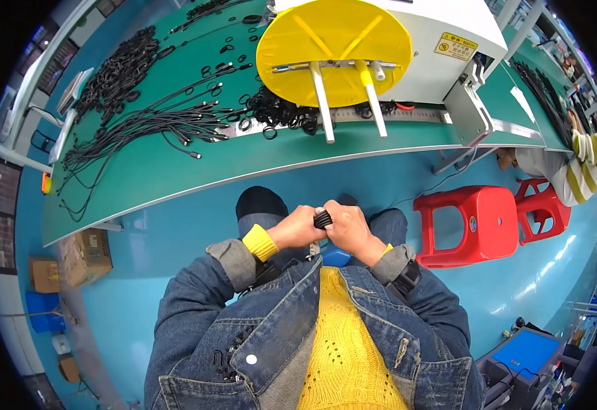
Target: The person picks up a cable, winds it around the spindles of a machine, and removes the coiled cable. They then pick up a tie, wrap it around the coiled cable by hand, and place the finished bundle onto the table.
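Above my lap, both hands are closed around a small bundle of black cable loops (322, 219). My left hand (297, 229) grips it from one side, and my right hand (348, 227) grips the other. The two hands nearly touch, and the fingers cover much of the bundle. Beyond them, on the green table (196, 167), lies a spread of straight black cables (141, 133) with plug ends. Closer to the machine sits a heap of small black rings (281, 113).
A white machine (442, 20) with a yellow disc (332, 51) and protruding rods (322, 102) overhangs the table edge. Coiled cables (117, 75) are piled far left. Red stools (473, 225) stand at right, near a person in a striped sleeve (589, 167). Cardboard boxes (87, 256) sit left.
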